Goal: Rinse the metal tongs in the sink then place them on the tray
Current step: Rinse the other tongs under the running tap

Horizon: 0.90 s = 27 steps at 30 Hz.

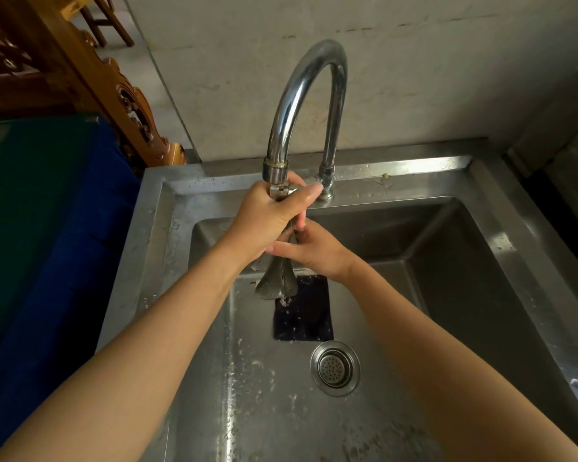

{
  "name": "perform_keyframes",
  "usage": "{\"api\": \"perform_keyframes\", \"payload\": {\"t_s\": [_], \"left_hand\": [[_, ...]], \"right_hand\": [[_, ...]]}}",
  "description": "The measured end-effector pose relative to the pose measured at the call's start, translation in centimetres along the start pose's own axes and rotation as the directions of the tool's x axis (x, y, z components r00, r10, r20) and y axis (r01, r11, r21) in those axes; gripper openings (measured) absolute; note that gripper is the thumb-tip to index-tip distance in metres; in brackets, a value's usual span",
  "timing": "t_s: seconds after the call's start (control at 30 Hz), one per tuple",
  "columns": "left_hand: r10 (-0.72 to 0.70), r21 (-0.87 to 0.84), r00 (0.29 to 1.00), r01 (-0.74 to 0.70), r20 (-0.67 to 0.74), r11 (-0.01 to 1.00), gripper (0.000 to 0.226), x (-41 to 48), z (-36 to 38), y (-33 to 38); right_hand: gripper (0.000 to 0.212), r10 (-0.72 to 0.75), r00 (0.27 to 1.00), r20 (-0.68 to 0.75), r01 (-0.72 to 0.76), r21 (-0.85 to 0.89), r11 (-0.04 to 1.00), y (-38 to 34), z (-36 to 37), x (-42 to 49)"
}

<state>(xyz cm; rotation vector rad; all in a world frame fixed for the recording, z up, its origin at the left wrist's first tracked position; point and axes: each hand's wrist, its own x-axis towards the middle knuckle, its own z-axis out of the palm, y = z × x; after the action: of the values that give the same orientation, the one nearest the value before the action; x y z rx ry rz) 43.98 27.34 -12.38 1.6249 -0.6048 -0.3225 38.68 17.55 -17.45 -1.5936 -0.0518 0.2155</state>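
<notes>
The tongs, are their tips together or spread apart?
Together: the tongs hang tips down under the tap, both spoon ends touching, dripping.

The metal tongs [278, 281] are being held over the sink [501, 248], tips down, gripped by the left hand [267, 218] beneath the faucet [301, 95] spout and touched by the right hand [314, 250]; water is dripping near the drain strainer [335, 367].

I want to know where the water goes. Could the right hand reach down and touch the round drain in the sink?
Probably yes. The right hand is on the tongs above the sink, and the drain lies open below it, uncovered. It would have to let go first.
</notes>
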Motion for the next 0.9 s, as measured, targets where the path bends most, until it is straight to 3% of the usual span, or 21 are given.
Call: {"api": "perform_keyframes", "payload": {"t_s": [0.13, 0.23, 0.37, 0.43, 0.5, 0.57, 0.63, 0.7, 0.8, 0.9], "left_hand": [[-0.067, -0.160, 0.994, 0.053, -0.085, 0.986, 0.026, 0.7, 0.3, -0.3], [-0.199, -0.261, 0.957, 0.141, -0.209, 0.955, 0.027, 1.4, 0.1, -0.6], [-0.383, -0.439, 0.802, 0.171, -0.457, 0.882, 0.025, 2.1, -0.8, -1.1], [-0.436, -0.513, 0.739, 0.143, -0.514, 0.847, 0.026, 2.3, -1.9, -1.2], [-0.491, -0.596, 0.693, 0.109, -0.528, 0.796, 0.028, 2.2, -3.2, -1.2], [-0.560, -0.677, 0.628, 0.070, -0.541, 0.732, 0.032, 2.1, -4.4, -1.2], [-0.596, -0.732, 0.591, 0.013, -0.543, 0.681, 0.037, 2.3, -5.3, -1.0], [-0.581, -0.726, 0.586, -0.018, -0.564, 0.687, 0.036, 2.5, -5.4, -0.8], [-0.510, -0.660, 0.599, -0.040, -0.617, 0.750, 0.036, 2.4, -4.8, -0.8], [-0.442, -0.593, 0.685, 0.018, -0.579, 0.805, 0.012, 1.2, -3.4, -1.8]], "right_hand": [[0.058, 0.022, 1.000, 0.005, -0.022, -0.006, 1.000, 1.1, -0.2, -0.5], [0.061, 0.146, 0.989, -0.017, -0.146, -0.021, 0.989, 2.8, -0.7, -1.3], [0.067, 0.225, 0.974, -0.032, -0.223, 0.041, 0.974, 4.8, -0.9, -1.9], [0.072, 0.242, 0.966, -0.087, -0.230, 0.123, 0.965, 5.5, -0.6, -1.8], [0.064, 0.245, 0.958, -0.148, -0.194, 0.298, 0.935, 6.3, 0.0, -1.8], [0.058, 0.248, 0.944, -0.220, -0.094, 0.539, 0.837, 6.6, 0.7, -1.6], [0.066, 0.267, 0.919, -0.291, -0.001, 0.673, 0.739, 6.6, 1.5, -1.0], [0.070, 0.305, 0.885, -0.350, 0.035, 0.705, 0.708, 6.1, 2.4, -0.1], [0.054, 0.411, 0.803, -0.432, 0.004, 0.693, 0.721, 5.3, 3.2, 1.2], [0.047, 0.488, 0.692, -0.532, 0.000, 0.676, 0.737, 5.1, 3.3, 2.1]]}}
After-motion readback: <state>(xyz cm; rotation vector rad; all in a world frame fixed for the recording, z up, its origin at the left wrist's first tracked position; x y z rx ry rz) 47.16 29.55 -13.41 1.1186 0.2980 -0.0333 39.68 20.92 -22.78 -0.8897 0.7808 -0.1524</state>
